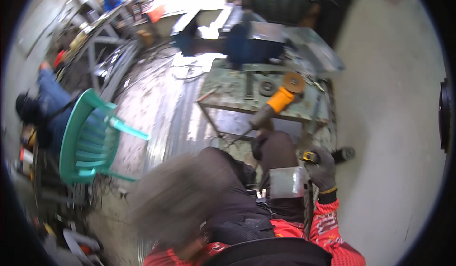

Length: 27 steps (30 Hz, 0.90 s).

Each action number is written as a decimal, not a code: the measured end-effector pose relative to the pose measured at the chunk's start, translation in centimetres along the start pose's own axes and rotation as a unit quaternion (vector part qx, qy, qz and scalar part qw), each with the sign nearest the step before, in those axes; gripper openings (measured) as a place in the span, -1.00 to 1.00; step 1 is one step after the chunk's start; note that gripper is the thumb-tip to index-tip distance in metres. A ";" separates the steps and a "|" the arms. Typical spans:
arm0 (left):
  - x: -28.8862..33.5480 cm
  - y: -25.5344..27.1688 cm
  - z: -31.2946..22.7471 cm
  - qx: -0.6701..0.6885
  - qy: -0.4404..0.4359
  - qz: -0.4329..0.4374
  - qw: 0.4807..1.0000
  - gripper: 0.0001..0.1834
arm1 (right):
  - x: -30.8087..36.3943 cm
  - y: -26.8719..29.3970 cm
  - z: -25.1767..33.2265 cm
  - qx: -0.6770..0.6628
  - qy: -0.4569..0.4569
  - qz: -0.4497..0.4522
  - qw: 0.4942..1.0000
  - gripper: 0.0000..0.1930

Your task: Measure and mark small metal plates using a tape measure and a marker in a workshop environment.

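Note:
My right hand [323,168], in a grey glove, is closed around a small yellow-and-black tape measure [309,157] at the right, beside my knee. A black cylindrical object [344,155] shows just beyond that hand; whether I hold it too cannot be told. Across my right thigh lies a shiny flat metal piece [286,182], close to the right hand. My left hand [173,199], gloved as well, is raised at the lower left and smeared by motion, so its fingers cannot be made out. An orange angle grinder [281,100] with a brown disc rests on the low table ahead.
The low metal table [223,87] bears a dark ring-shaped disc [267,87] and a flat bar [249,85]. Metal sections [266,38] stand behind it. A green plastic chair [90,142] is at the left, with another person [50,90] beside it. A pale wall [389,123] rises at right.

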<state>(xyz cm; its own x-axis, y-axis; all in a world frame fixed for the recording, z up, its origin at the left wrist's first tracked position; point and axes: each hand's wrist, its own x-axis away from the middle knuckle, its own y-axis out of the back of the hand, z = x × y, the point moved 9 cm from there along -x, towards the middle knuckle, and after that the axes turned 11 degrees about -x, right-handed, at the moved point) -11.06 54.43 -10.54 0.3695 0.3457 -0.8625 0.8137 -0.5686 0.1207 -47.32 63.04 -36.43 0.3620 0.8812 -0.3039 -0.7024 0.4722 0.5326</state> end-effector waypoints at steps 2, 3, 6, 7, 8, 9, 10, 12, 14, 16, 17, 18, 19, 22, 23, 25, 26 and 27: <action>2.0 -6.5 4.9 -0.120 0.072 0.124 0.982 -0.32 | 0.0 0.3 0.2 0.001 0.023 -0.006 1.000 -0.61; 3.6 -10.2 7.7 -0.159 0.120 0.195 0.960 -0.30 | 0.0 0.5 0.3 0.007 0.034 -0.013 0.999 -0.61; 9.3 -16.0 11.9 -0.334 0.086 0.330 0.879 -0.04 | 0.3 0.8 -1.3 -0.010 -0.011 -0.022 1.000 -0.60; 11.7 -17.1 13.2 -0.347 0.110 0.383 0.849 0.00 | 0.5 0.9 -1.2 -0.011 0.007 -0.019 1.000 -0.60; 14.4 -18.1 14.8 -0.348 0.152 0.460 0.802 0.03 | 0.6 0.9 -1.5 -0.004 -0.001 -0.015 1.000 -0.60; 15.1 -18.5 14.8 -0.353 0.134 0.439 0.816 0.03 | 0.8 1.0 -1.8 0.002 -0.012 -0.018 1.000 -0.60; 16.1 -18.8 15.3 -0.360 0.148 0.439 0.809 0.08 | 1.0 0.8 -1.9 0.003 -0.018 -0.010 1.000 -0.60; 17.2 -19.3 15.8 -0.366 0.159 0.440 0.804 0.13 | 1.1 0.7 -2.1 -0.025 -0.019 -0.019 0.999 -0.58; 17.8 -20.0 16.0 -0.357 0.160 0.442 0.807 0.17 | 1.2 0.4 -2.1 -0.027 -0.017 -0.016 0.999 -0.57; 17.8 -20.3 15.9 -0.363 0.148 0.431 0.813 0.18 | 1.2 0.3 -2.4 -0.012 -0.032 -0.012 0.999 -0.56; 17.8 -20.3 15.9 -0.369 0.147 0.431 0.810 0.18 | 1.2 0.5 -2.3 -0.014 -0.019 -0.013 1.000 -0.56; 17.7 -20.3 15.9 -0.376 0.137 0.426 0.812 0.16 | 1.2 0.4 -2.2 -0.007 -0.011 -0.012 1.000 -0.56; 17.7 -20.3 15.8 -0.382 0.130 0.426 0.810 0.16 | 1.2 0.4 -2.3 -0.001 -0.013 -0.012 1.000 -0.56; 17.9 -20.0 16.1 -0.364 0.167 0.415 0.817 0.13 | 1.3 0.5 -2.4 -0.005 0.000 -0.016 1.000 -0.56; 17.9 -20.2 16.1 -0.364 0.170 0.413 0.817 0.11 | 1.3 0.6 -2.8 -0.010 -0.006 -0.021 1.000 -0.56; 18.1 -20.3 16.2 -0.370 0.179 0.405 0.817 0.10 | 1.5 0.3 -3.7 -0.007 -0.012 -0.012 1.000 -0.56; 18.0 -20.4 16.1 -0.373 0.173 0.399 0.819 0.11 | 1.5 0.2 -4.5 -0.002 -0.028 -0.015 0.999 -0.56; 18.0 -20.4 16.0 -0.376 0.170 0.395 0.821 0.12 | 1.7 -0.3 -5.0 -0.006 -0.021 0.001 1.000 -0.56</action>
<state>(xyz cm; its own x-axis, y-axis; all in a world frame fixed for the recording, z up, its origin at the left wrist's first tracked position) -28.19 60.29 -36.41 0.9153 0.3510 -0.1977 0.2594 -0.1379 0.9559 -49.57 64.25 -41.03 0.3859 0.8821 -0.2701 -0.7097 0.4709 0.5240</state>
